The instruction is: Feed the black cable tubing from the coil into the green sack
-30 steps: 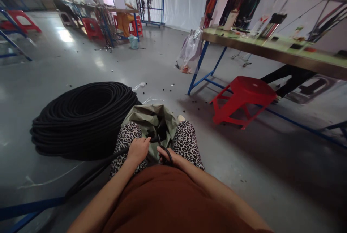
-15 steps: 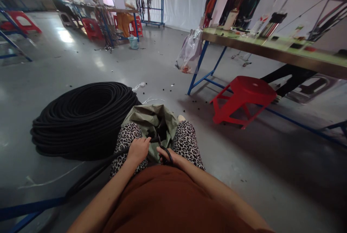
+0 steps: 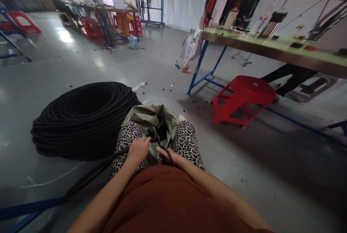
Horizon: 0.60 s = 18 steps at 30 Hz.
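My left hand [image 3: 139,150] is closed around a thick black cord [image 3: 99,166] that runs back to the lower left. A short end of the cord sticks out past my fingers, over an open green sack [image 3: 145,112] between my knees. My right hand [image 3: 166,154] grips black-handled scissors [image 3: 170,156], whose blades meet the cord just right of my left hand. Whether the blades have cut into it is too small to tell. Dark pieces lie inside the sack. A large coil of black cord [image 3: 54,132] rests on the floor to the left.
A red stool [image 3: 244,88] stands on the right by a green-topped table [image 3: 271,50], with a person's legs [image 3: 295,76] beneath. A plastic bag [image 3: 189,50] hangs at its corner. A blue bar [image 3: 32,204] crosses the lower left. People sit at benches farther back.
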### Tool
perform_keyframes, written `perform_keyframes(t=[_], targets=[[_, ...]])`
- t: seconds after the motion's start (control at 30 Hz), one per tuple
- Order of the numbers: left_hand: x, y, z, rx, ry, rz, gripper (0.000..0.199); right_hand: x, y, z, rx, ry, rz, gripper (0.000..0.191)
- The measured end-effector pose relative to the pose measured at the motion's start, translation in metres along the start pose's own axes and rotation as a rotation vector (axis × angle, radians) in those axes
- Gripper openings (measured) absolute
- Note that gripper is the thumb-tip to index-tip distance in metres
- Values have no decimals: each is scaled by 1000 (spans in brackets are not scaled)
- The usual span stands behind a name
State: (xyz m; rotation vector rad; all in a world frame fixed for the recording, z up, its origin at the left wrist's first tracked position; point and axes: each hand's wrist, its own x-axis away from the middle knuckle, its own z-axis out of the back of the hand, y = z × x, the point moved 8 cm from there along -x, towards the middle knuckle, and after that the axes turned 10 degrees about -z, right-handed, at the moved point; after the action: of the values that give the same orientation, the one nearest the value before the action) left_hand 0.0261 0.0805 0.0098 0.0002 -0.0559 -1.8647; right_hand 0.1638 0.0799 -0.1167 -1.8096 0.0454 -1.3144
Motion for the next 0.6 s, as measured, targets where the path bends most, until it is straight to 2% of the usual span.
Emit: perform_keyframes(t=[0.37, 0.6], targets=[[0, 2, -2, -9, -12, -45, 39, -4, 4, -1, -99, -27, -54, 48], [-1, 2, -4, 5, -24, -86, 40, -2, 2, -1, -85, -21, -23, 47]])
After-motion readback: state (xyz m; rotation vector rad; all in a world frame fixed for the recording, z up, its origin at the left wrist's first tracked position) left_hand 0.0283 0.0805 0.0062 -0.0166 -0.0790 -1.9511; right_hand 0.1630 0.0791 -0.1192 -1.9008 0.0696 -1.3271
